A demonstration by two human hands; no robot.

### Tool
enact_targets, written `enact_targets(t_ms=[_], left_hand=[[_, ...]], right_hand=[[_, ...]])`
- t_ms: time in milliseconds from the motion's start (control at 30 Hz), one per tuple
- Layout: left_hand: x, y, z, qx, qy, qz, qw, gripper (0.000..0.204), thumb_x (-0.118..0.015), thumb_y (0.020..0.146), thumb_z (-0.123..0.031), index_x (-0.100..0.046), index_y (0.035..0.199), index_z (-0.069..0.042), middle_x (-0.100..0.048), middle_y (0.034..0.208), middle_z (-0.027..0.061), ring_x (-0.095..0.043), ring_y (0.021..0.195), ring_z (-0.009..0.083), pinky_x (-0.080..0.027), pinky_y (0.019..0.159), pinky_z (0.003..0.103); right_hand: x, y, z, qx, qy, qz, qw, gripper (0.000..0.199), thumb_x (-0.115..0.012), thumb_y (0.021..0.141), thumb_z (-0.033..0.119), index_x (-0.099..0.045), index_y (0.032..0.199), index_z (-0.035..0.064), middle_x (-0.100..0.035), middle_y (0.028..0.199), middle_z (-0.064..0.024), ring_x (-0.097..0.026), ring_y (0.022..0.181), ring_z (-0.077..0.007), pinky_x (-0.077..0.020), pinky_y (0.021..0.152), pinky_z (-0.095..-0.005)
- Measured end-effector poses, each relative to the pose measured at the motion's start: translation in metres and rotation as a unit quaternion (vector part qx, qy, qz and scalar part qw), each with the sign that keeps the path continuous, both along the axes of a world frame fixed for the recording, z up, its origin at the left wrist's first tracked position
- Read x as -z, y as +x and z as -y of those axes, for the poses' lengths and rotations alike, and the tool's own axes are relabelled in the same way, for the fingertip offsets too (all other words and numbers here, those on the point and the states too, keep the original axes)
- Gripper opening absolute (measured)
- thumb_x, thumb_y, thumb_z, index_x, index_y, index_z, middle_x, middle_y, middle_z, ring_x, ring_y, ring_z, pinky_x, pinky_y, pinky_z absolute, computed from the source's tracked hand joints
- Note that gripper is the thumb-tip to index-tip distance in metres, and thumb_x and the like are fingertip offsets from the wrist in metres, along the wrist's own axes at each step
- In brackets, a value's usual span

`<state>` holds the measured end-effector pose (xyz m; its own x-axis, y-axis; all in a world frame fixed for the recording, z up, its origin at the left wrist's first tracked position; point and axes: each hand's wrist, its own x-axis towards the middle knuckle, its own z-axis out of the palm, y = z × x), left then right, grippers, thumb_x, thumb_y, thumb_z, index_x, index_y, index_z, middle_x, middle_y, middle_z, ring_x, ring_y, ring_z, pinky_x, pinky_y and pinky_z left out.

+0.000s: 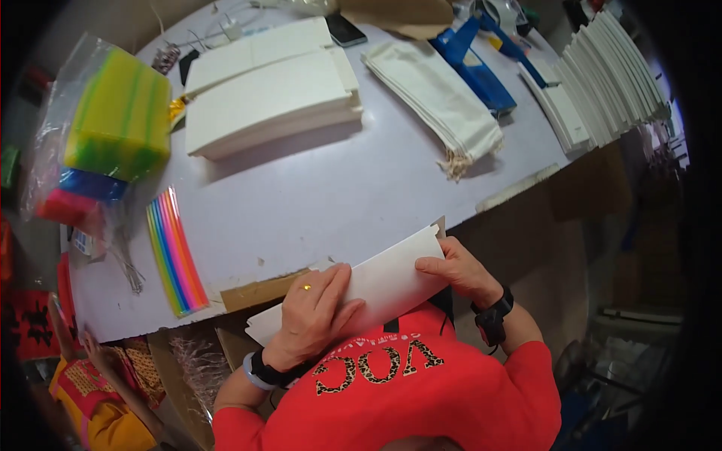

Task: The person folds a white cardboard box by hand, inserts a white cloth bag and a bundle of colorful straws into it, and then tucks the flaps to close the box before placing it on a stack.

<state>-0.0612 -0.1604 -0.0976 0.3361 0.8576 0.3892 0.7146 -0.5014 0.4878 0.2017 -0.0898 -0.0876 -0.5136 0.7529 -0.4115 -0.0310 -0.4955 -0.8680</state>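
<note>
I hold a flat white cardboard piece (391,279) at the near edge of the grey table (331,188), just in front of my red shirt. My left hand (314,314) lies flat on its left half, fingers pressing down, a ring on one finger. My right hand (460,269) grips its right end, thumb on top near the upper corner. Both wrists wear dark bands. A strip of brown cardboard (259,290) shows under the sheet at the table edge.
Two stacks of flat white cardboard (271,98) lie mid-table, a pile of white cloth bags (440,94) to their right, and a fanned row of white pieces (602,75) far right. Coloured paper in a plastic bag (113,120) and rainbow strips (177,252) sit left. A blue tool (474,64) lies at the back.
</note>
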Motion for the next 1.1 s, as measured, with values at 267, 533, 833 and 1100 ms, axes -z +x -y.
enact_targets(t_ms=[267,533,833,1100], left_hand=[[0.000,0.009,0.000,-0.011,-0.053,0.116,0.992,0.042,-0.079,0.073,-0.020,-0.062,0.106,-0.001,-0.067,0.094,0.0148,-0.066,0.082,0.0304,-0.052,0.073,0.038],[0.005,0.009,0.007,-0.099,-0.200,0.217,0.950,0.022,-0.078,0.075,-0.014,-0.068,0.092,-0.004,-0.067,0.078,0.0110,-0.064,0.070,0.0267,-0.050,0.062,0.034],[0.030,-0.008,-0.098,-0.150,-0.094,0.100,0.979,0.023,-0.063,0.087,-0.020,-0.058,0.072,-0.004,-0.057,0.065,0.0149,-0.055,0.062,0.0334,-0.043,0.058,0.043],[0.064,-0.012,-0.170,-0.066,-0.117,-0.098,0.986,0.019,-0.056,0.092,-0.020,-0.050,0.082,-0.006,-0.059,0.072,0.0210,-0.058,0.067,0.0376,-0.045,0.058,0.048]], right_hand=[[-0.001,0.000,-0.002,-0.054,0.099,0.019,0.993,0.027,-0.067,0.088,0.019,-0.066,0.104,-0.0042,-0.068,0.092,-0.0048,-0.061,0.085,-0.0106,-0.0488,0.076,-0.0263],[-0.006,-0.013,-0.010,-0.050,0.084,0.028,0.995,0.024,-0.067,0.088,0.017,-0.066,0.101,-0.0038,-0.067,0.088,-0.0039,-0.060,0.081,-0.0102,-0.0486,0.074,-0.0263],[0.003,-0.019,-0.064,0.040,0.329,0.276,0.902,0.038,-0.070,0.085,0.020,-0.059,0.114,-0.0022,-0.065,0.104,-0.0112,-0.061,0.094,-0.0203,-0.0487,0.082,-0.0304],[0.057,-0.096,-0.070,-0.112,0.607,0.373,0.693,0.083,-0.067,0.079,0.044,-0.034,0.140,-0.0006,-0.029,0.148,-0.0214,-0.025,0.139,-0.0374,-0.0216,0.113,-0.0479]])
